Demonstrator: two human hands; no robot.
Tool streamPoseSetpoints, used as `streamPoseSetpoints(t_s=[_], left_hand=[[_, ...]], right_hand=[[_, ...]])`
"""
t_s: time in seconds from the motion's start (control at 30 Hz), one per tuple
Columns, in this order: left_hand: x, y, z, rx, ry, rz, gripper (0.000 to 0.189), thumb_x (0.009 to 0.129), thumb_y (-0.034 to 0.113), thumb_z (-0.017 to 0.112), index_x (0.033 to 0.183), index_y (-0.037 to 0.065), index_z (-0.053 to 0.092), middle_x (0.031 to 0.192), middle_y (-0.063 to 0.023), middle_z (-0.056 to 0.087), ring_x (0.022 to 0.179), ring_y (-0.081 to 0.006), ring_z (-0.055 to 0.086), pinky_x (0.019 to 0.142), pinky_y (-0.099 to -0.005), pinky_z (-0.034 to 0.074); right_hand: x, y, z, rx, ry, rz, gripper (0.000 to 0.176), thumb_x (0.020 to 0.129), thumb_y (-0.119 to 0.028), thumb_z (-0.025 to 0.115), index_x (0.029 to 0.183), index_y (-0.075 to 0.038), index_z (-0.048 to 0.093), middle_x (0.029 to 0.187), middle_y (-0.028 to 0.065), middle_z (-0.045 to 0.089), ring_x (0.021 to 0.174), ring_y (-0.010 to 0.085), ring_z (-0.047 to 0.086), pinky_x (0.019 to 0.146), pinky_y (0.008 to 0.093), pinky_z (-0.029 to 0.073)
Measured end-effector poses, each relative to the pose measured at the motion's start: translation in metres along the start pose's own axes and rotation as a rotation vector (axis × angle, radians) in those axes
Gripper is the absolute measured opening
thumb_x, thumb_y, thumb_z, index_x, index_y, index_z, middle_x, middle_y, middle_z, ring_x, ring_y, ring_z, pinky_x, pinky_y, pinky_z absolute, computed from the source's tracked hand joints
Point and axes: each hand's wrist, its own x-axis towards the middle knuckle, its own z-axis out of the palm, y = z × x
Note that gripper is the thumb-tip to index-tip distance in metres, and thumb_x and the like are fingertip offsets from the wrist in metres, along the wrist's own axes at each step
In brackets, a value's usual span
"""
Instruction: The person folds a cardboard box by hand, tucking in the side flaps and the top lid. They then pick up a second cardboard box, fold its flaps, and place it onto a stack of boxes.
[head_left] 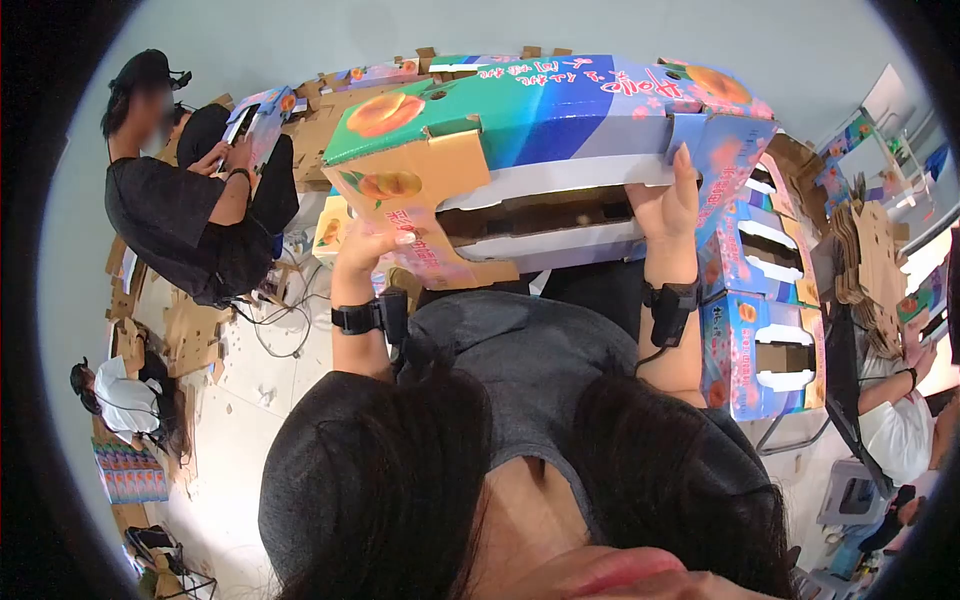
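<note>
A colourful cardboard fruit box [560,110] with peach pictures is held up in front of my chest, its long open slot facing me. My left hand [375,245] grips the orange end panel on the left, with the thumb lying on the outside. On the other side my right hand [668,205] holds the box near the slot's right end, its thumb up against the blue flap and its other fingers partly hidden inside the opening. Dark straps with small devices circle both wrists.
Several similar boxes [765,310] are stacked at the right, beside flattened cardboard [860,260]. A co-worker in black [170,210] handles a box at the upper left. Other people in white sit at the lower left and far right. Cables [285,335] lie on the floor.
</note>
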Motion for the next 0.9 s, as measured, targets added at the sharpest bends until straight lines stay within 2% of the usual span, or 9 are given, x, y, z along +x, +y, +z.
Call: streamPoseSetpoints(t_s=[0.07, 0.17, 0.27, 0.47, 0.57, 0.67, 0.8, 0.9], left_hand=[[-0.002, -0.023, 0.005, -0.162, 0.083, 0.043, 0.086, 0.07, 0.028, 0.086, 0.141, 0.0, 0.046, 0.129, -0.009, 0.059, 0.119, -0.0215, 0.059, 0.099, -0.037, 0.05], [-0.005, -0.02, 0.03, -0.283, 0.156, 0.135, 0.091, 0.072, 0.031, 0.085, 0.145, 0.0, 0.04, 0.133, -0.0098, 0.056, 0.122, -0.0229, 0.058, 0.102, -0.0371, 0.049], [-0.002, -0.026, 0.036, -0.339, 0.235, 0.125, 0.092, 0.074, 0.032, 0.082, 0.147, 0.0, 0.036, 0.136, -0.0098, 0.054, 0.124, -0.0227, 0.057, 0.104, -0.0364, 0.048], [0.001, -0.032, 0.039, -0.363, 0.282, 0.151, 0.087, 0.078, 0.039, 0.079, 0.146, 0.001, 0.04, 0.13, -0.0088, 0.058, 0.119, -0.0207, 0.059, 0.102, -0.0354, 0.05], [0.003, -0.056, 0.017, -0.392, 0.274, 0.114, 0.082, 0.079, 0.042, 0.078, 0.142, 0.002, 0.045, 0.124, -0.0084, 0.062, 0.114, -0.0209, 0.063, 0.097, -0.0362, 0.053], [0.001, -0.04, 0.03, -0.392, 0.323, 0.136, 0.077, 0.08, 0.044, 0.078, 0.138, 0.002, 0.049, 0.12, -0.008, 0.065, 0.108, -0.021, 0.066, 0.093, -0.0368, 0.056], [0.005, -0.04, 0.033, -0.407, 0.329, 0.154, 0.076, 0.08, 0.046, 0.077, 0.138, 0.003, 0.05, 0.119, -0.0083, 0.065, 0.107, -0.0209, 0.067, 0.091, -0.0371, 0.057], [0.004, -0.041, 0.034, -0.434, 0.36, 0.195, 0.072, 0.081, 0.047, 0.076, 0.134, 0.004, 0.053, 0.115, -0.0083, 0.066, 0.104, -0.021, 0.067, 0.089, -0.0367, 0.058]], right_hand=[[-0.002, -0.001, 0.01, 0.056, 0.039, 0.006, 0.041, 0.098, -0.03, 0.067, 0.13, -0.005, 0.059, 0.125, 0.0075, 0.066, 0.117, 0.0237, 0.063, 0.101, 0.042, 0.05], [-0.002, -0.002, 0.011, 0.046, 0.022, -0.001, 0.04, 0.098, -0.028, 0.067, 0.13, -0.006, 0.059, 0.125, 0.007, 0.066, 0.117, 0.0231, 0.063, 0.101, 0.0422, 0.05], [-0.002, -0.006, 0.019, 0.02, 0.038, 0.004, 0.036, 0.098, -0.024, 0.066, 0.128, -0.005, 0.06, 0.124, 0.0075, 0.067, 0.116, 0.0229, 0.063, 0.101, 0.0419, 0.05], [-0.003, -0.023, 0.041, 0.023, 0.011, 0.106, 0.029, 0.1, -0.017, 0.063, 0.125, -0.001, 0.062, 0.12, 0.0115, 0.068, 0.118, 0.0252, 0.063, 0.106, 0.0448, 0.049], [-0.007, -0.025, 0.045, -0.008, -0.14, 0.17, 0.029, 0.1, -0.013, 0.062, 0.125, 0.001, 0.06, 0.122, 0.0134, 0.067, 0.121, 0.0277, 0.061, 0.109, 0.0473, 0.047], [-0.005, -0.019, 0.051, 0.124, -0.093, 0.247, 0.029, 0.099, -0.01, 0.061, 0.126, 0.001, 0.06, 0.124, 0.0144, 0.066, 0.125, 0.0296, 0.06, 0.111, 0.048, 0.046], [-0.006, 0.001, 0.052, 0.06, -0.006, 0.251, 0.028, 0.097, -0.005, 0.062, 0.124, 0.0, 0.06, 0.125, 0.0141, 0.065, 0.124, 0.0284, 0.059, 0.113, 0.0475, 0.045], [-0.01, 0.015, 0.064, 0.082, 0.029, 0.267, 0.027, 0.097, -0.005, 0.059, 0.123, 0.004, 0.058, 0.129, 0.0184, 0.062, 0.13, 0.0329, 0.054, 0.118, 0.0487, 0.039]])
